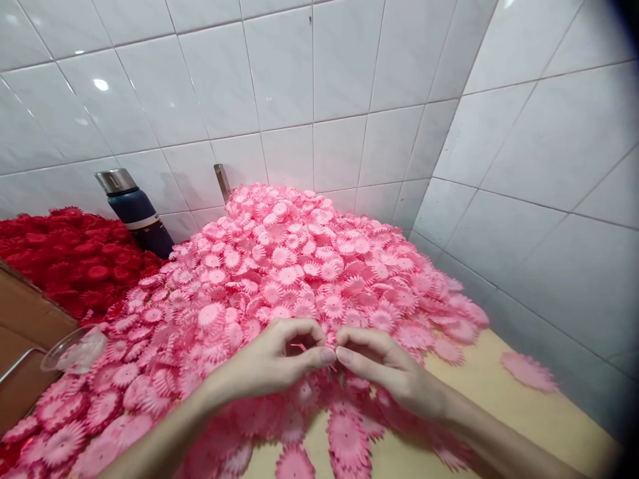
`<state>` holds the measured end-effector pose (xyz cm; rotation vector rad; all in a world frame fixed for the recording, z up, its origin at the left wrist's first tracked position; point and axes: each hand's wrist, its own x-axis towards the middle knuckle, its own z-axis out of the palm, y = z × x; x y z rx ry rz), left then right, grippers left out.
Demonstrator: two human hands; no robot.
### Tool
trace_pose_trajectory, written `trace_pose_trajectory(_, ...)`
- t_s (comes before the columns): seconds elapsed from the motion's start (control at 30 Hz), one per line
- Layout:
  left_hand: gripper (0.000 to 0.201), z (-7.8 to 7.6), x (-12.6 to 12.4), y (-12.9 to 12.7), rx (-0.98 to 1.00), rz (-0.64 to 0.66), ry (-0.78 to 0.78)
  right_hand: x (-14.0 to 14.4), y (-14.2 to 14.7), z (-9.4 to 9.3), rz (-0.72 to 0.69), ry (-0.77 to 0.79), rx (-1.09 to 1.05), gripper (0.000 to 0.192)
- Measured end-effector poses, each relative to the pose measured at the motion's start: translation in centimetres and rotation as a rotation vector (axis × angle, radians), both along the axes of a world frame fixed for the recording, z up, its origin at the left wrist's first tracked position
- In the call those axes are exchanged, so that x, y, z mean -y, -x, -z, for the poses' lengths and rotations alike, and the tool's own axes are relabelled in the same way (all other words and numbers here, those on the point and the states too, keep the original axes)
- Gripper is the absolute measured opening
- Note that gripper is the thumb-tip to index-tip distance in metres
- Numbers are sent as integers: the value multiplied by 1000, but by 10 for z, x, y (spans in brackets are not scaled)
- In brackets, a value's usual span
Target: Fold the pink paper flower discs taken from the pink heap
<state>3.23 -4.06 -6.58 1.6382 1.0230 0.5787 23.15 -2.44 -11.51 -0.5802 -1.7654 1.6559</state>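
Observation:
A big heap of pink fabric flower petals covers the table against the tiled wall. My left hand and my right hand meet at the heap's front edge, thumbs and forefingers pinched together. Between the fingers of my left hand a small pink piece shows; what my right hand pinches is hidden. More pink petals lie under and in front of both hands.
A pile of red petals lies at the left, with a dark blue flask standing behind it. A clear plastic cup and a cardboard box sit at the left edge. Bare tabletop with one stray petal lies right.

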Motion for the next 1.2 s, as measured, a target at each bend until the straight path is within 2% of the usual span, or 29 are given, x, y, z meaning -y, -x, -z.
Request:
trace_pose_trajectory(0.2, 20, 3, -4, 5, 111, 62, 135, 0, 0, 1, 15, 20, -5, 30)
trace_pose_trajectory(0.5, 21, -1, -6, 8, 76, 87, 147, 2, 3, -1, 48, 3, -9, 25)
trace_pose_trajectory(0.63, 22, -7, -4, 7, -24, 28, 98, 0, 3, -2, 119, -5, 17, 26)
trace_pose_trajectory(0.73, 22, -13, -3, 9, -108, -29, 60, -3, 3, -1, 244, 23, -15, 29)
trace_pose_trajectory(0.87, 21, -18, -5, 14, -81, -107, 3, -8, 3, 3, 360, 111, -137, 32)
trace_pose_trajectory(0.93, 20, -19, -7, 17, -65, -178, -42, -12, 2, 7, 419, 173, -232, 30)
trace_pose_trajectory(1.03, 20, -18, -11, 22, -167, -321, -171, -17, 0, 11, 537, 186, -282, 23)
trace_pose_trajectory(1.1, 21, -16, -12, 23, -248, -368, -258, -17, -1, 9, 527, 149, -234, 22)
trace_pose_trajectory(1.2, 22, -12, -9, 16, -286, -322, -306, -11, 1, 4, 410, 60, -105, 26)
